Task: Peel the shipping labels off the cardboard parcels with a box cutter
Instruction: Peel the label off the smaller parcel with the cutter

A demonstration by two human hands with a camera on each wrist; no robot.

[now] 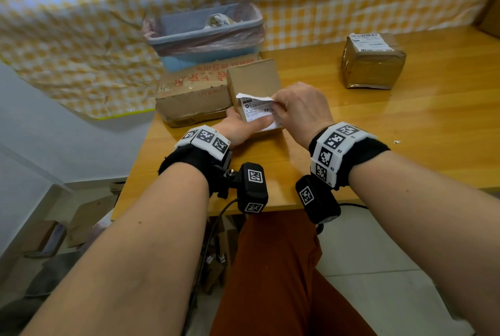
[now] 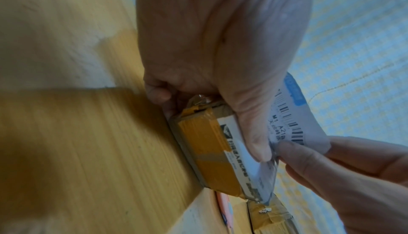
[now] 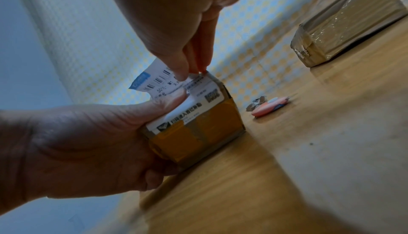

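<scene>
Peeling in progress: the left hand grips the small parcel near the counter's left edge, thumb pressing the label, while the right hand pinches its lifted flap. Next, I'd judge, a steady pull. The box cutter lies idle just right of the parcel; open counter beyond, second parcel far-right.
</scene>
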